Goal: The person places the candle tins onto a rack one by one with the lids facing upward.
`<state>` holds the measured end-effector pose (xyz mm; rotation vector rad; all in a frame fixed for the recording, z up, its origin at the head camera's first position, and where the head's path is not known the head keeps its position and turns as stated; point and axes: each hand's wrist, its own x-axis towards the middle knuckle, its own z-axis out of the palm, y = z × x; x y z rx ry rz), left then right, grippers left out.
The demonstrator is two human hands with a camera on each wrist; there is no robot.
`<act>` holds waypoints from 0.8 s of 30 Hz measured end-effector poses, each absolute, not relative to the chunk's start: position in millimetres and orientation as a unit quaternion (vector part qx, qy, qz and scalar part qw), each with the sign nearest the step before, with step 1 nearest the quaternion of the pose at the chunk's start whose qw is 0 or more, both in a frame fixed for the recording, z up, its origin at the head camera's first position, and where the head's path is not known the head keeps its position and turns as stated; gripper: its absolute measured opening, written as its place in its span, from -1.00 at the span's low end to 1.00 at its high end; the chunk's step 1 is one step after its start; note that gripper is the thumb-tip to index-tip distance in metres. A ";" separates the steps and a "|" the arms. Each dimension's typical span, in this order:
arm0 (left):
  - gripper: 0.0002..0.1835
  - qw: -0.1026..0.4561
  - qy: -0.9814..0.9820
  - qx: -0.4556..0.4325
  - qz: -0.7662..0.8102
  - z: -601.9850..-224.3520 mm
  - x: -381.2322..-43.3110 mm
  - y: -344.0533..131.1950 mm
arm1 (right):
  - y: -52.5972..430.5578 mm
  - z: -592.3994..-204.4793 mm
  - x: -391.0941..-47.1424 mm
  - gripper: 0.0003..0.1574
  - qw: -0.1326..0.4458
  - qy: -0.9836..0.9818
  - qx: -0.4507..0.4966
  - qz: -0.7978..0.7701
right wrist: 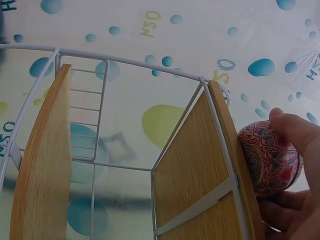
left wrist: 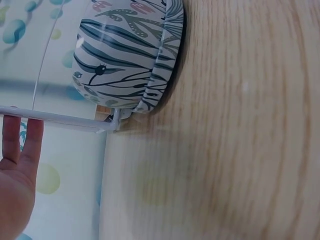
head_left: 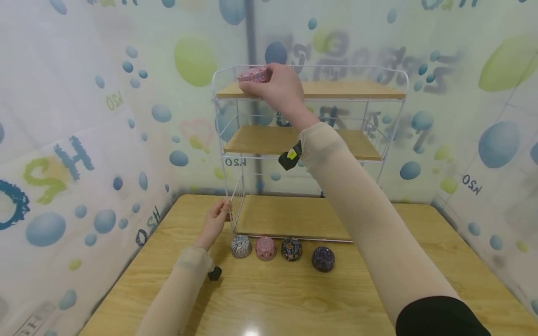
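My right hand (head_left: 279, 88) grips a small round patterned tin (head_left: 253, 74) at the left end of the rack's top shelf (head_left: 353, 88). In the right wrist view the tin (right wrist: 265, 160) shows a red, blue and white pattern, its domed side against the shelf board's edge, thumb and fingers around it. Low on the left, my left hand (head_left: 216, 219) holds the front post of the white wire rack (head_left: 227, 186); two of its fingers (left wrist: 31, 142) show at the post in the left wrist view. A black-and-white leaf-patterned tin (left wrist: 125, 60) sits close to the rack's foot.
Along the rack's front on the wooden table (head_left: 269, 298) stand the black-and-white tin (head_left: 241, 246), a pink tin (head_left: 265, 248), a dark floral tin (head_left: 292, 249) and a dark purple tin (head_left: 323, 259). The rack has a middle board (head_left: 260, 140) and a bottom board (head_left: 294, 214). Printed curtains surround the table.
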<state>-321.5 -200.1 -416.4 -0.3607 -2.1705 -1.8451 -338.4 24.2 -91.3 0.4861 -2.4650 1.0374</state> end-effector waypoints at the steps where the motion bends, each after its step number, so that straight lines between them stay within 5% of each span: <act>1: -0.73 0.136 -0.747 -0.127 -0.638 -416.1 -321.3 -200.3 | 23.9 -90.9 -337.9 -0.22 0.209 -0.890 0.174 0.366; 20: -0.71 0.136 -0.751 -0.118 -0.636 -414.6 -319.3 -203.4 | 14.7 -86.0 -341.9 -0.36 0.210 -0.917 0.158 0.300; 24: -0.69 0.132 -0.761 -0.113 -0.625 -415.7 -318.3 -204.3 | 14.2 -87.4 -341.7 -0.22 0.204 -0.915 0.147 0.314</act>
